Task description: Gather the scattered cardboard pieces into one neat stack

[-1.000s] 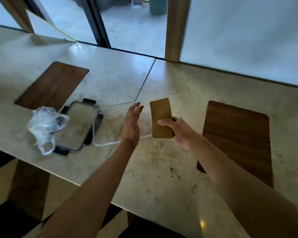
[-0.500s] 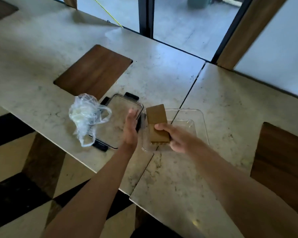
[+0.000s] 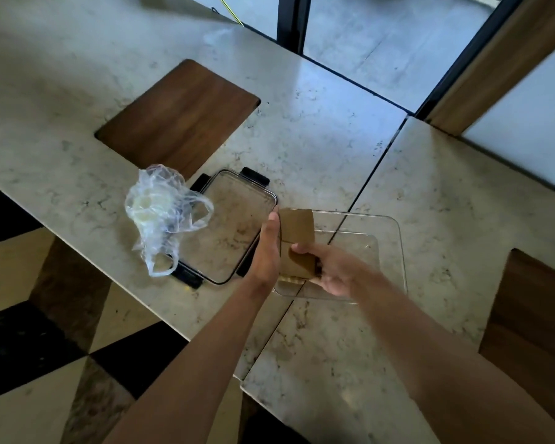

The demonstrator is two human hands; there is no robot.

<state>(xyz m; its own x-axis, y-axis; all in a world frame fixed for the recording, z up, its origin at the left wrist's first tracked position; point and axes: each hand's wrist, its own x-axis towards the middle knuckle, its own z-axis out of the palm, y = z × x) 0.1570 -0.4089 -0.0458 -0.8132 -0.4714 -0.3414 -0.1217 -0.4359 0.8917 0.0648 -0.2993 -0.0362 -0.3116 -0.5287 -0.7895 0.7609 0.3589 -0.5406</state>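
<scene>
My right hand (image 3: 329, 270) pinches the cardboard stack (image 3: 297, 243) over the clear container (image 3: 388, 251), long axis toward 12 o'clock. My left hand (image 3: 268, 248), fingers straight, presses its 9 o'clock edge.

cardboard stack (image 3: 297, 233): I see plain tan-brown, no print, with a paler striped edge at its near end.
container (image 3: 388, 251): clear and colourless; I read the marble through it.
lid (image 3: 234, 225): clear panel for me, with a black rim and black clips.
plastic bag (image 3: 161, 213): translucent whitish, crinkled, with a pale yellowish patch inside.
table (image 3: 318, 129): cream-grey marble with fine dark veins and specks; I see a thin dark seam between slabs.
wooden inlay (image 3: 180, 116): dark reddish-brown with straight grain.
floor (image 3: 29, 331): black, beige and brown marbled shapes in a geometric pattern.
</scene>
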